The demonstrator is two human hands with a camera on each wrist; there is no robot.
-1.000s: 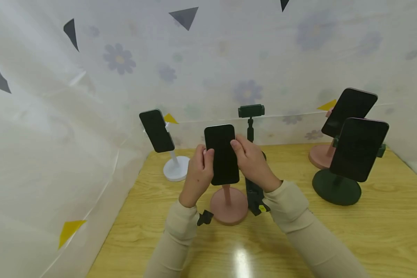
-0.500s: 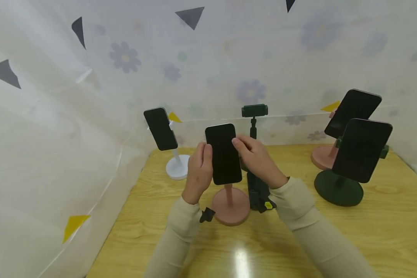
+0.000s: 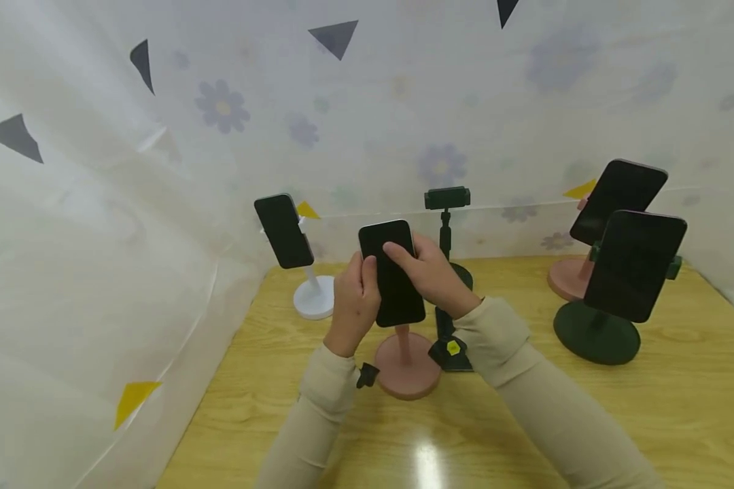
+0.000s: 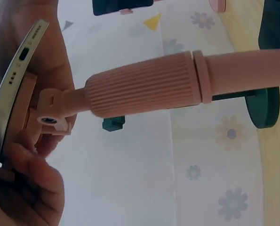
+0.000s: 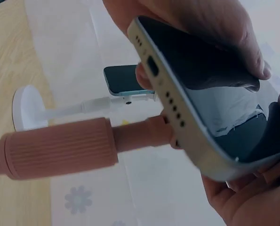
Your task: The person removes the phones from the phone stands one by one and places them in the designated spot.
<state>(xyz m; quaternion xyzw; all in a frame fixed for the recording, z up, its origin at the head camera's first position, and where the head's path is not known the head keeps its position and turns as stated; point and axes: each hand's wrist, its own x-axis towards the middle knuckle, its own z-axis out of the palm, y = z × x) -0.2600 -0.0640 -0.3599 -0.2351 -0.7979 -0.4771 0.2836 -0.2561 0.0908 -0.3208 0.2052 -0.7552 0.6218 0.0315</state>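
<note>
A black-screened phone [image 3: 397,292] stands tilted back on a pink phone stand [image 3: 406,380]. My left hand [image 3: 351,305] grips its left edge, thumb along the front and fingers behind. On the opposite edge my right hand [image 3: 437,275] holds the phone, its thumb lying over the screen. In the left wrist view, left-hand fingers [image 4: 41,179] curl behind the phone close to the stand's clamp, above a ribbed pink stem [image 4: 144,84]. The charging port in the phone's lower edge [image 5: 165,89] shows in the right wrist view. Hands partly hide the clamp.
A white stand [image 3: 313,299] with a phone is at back left. Behind my right hand stands a dark green stand [image 3: 446,198] with no phone. Two phones sit on pink and green stands [image 3: 596,333] at right. A patterned white sheet [image 3: 373,102] hangs behind the table.
My right hand has shifted left, its thumb moving from the phone's edge further over the screen. The left hand keeps nearly the same hold. The head view has shifted slightly.
</note>
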